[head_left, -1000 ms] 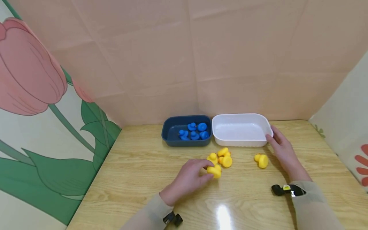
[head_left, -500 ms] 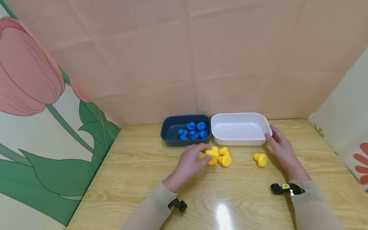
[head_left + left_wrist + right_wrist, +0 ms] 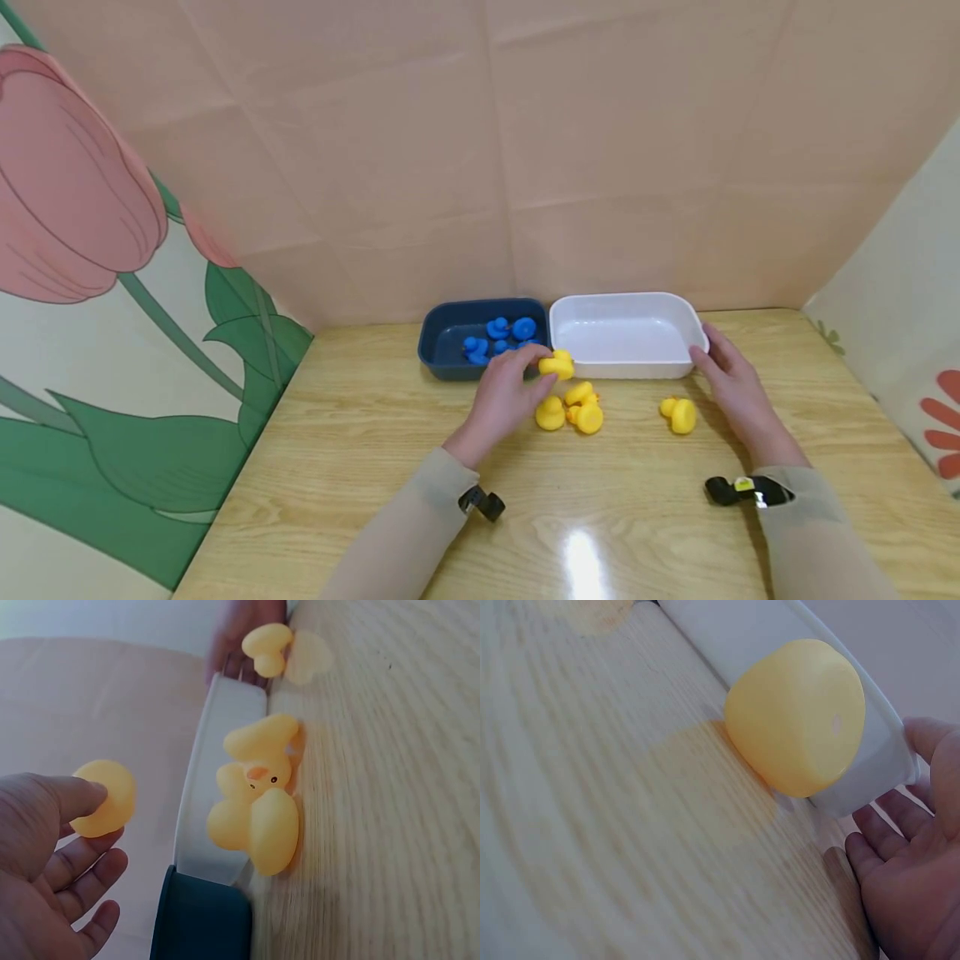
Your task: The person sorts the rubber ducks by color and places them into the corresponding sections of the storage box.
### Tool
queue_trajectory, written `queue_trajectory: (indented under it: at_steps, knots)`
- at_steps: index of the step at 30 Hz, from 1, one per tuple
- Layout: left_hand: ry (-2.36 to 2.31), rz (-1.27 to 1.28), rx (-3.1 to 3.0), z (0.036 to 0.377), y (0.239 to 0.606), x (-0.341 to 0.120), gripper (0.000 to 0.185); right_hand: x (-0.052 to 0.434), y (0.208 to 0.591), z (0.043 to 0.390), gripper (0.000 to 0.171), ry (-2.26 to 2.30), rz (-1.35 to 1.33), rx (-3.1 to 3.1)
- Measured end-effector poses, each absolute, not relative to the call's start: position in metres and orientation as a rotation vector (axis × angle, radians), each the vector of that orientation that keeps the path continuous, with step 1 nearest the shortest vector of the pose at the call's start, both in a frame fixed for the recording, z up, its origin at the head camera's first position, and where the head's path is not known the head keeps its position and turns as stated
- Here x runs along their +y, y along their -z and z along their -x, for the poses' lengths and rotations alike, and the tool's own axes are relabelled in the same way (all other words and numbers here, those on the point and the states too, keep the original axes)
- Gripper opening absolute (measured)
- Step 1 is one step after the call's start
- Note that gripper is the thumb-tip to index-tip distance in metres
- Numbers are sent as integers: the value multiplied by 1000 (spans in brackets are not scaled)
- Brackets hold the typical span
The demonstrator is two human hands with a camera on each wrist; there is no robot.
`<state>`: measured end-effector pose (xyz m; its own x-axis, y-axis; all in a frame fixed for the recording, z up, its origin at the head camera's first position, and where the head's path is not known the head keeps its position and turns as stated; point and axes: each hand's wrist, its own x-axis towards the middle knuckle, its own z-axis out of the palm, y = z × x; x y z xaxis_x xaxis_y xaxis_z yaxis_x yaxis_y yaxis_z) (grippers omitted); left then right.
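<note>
Risk first: my left hand [image 3: 504,398] pinches a yellow duck [image 3: 557,364] between thumb and fingertips, and it hangs right over the seam where the blue tray [image 3: 442,354] meets the white tray [image 3: 628,367]. I judge the pinch shallow, since the left wrist view shows only the thumb and a fingertip on the duck [image 3: 105,798]; a slip here could drop it among the blue ducks [image 3: 498,337] or bounce it off a rim onto the desk [image 3: 360,467]. My right hand [image 3: 731,387] lies relaxed and flat against the white tray's right end, grasping nothing, which I think helps keep the tray from skidding. Three more yellow ducks sit on the desk: a pair [image 3: 570,407] just beside the white tray's near wall, under my left hand's path, and a loner [image 3: 678,414] near my right hand. A careless sweep could knock them. Room is tight at the back, trays close to the pink wall [image 3: 525,150]; the near desk and both side stretches are open for moving.
</note>
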<state>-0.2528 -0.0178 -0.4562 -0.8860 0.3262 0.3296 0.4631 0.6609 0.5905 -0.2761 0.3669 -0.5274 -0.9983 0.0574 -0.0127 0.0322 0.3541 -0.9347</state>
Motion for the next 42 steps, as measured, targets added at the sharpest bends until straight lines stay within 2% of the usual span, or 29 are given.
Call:
queue_trajectory:
  at_steps: [24, 42]
  knots:
    - [925, 521, -2680, 297, 469, 24, 30, 370, 531, 277, 87, -1756, 84, -2578]
    - [821, 459, -2731, 309, 476, 39, 32, 371, 531, 276, 86, -1756, 95, -2596]
